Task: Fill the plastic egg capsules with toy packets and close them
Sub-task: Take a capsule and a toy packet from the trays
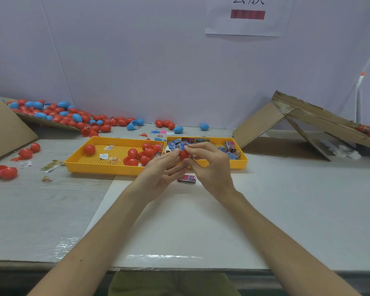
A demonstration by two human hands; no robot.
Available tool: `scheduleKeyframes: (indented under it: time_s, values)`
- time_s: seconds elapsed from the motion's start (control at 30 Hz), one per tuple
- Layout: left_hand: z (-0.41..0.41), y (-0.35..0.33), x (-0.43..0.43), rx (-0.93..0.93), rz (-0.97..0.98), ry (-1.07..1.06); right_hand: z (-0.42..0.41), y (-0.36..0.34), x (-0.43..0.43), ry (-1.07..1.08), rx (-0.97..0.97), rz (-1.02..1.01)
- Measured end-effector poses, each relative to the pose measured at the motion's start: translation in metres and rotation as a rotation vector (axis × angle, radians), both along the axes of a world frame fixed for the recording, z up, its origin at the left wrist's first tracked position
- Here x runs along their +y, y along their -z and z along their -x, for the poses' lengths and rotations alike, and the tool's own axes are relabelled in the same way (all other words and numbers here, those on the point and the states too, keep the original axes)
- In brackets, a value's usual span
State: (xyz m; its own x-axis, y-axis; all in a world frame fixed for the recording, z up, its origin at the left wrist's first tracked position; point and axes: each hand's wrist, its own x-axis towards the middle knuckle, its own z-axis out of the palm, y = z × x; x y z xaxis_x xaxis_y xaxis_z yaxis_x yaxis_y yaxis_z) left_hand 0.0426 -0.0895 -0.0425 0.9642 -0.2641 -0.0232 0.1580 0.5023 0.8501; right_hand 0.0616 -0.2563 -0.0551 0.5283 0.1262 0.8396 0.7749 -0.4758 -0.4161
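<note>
Both hands meet above the front edge of the two yellow trays. My left hand point(163, 169) and my right hand point(209, 165) together grip one red egg capsule point(183, 154) between their fingertips. A blue toy packet point(183, 146) shows at the capsule's top under my right thumb and fingers. The left yellow tray point(81, 161) holds several red capsules point(137, 155) and a few small packets. The right yellow tray point(241, 161) holds a heap of toy packets point(229, 149). One pink packet point(187, 178) lies on the table below my hands.
A heap of red and blue capsules point(58, 115) spills from a cardboard flap at the back left. Loose red capsules point(5, 171) and packets lie on the table's left. A collapsed cardboard box point(308, 127) stands at the right. A wall closes the back.
</note>
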Motion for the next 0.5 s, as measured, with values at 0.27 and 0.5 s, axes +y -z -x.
scheduleKeyframes:
  time_s: [0.27,0.5]
  values:
    - [0.0014,-0.0018,0.0011,0.017,0.012,0.034,0.0035,-0.0020,0.0014,0.024,0.062,-0.019]
    - [0.0013,-0.0001,0.0009,0.012,0.004,0.057,0.0036,-0.0006,-0.0002,0.019,0.068,0.008]
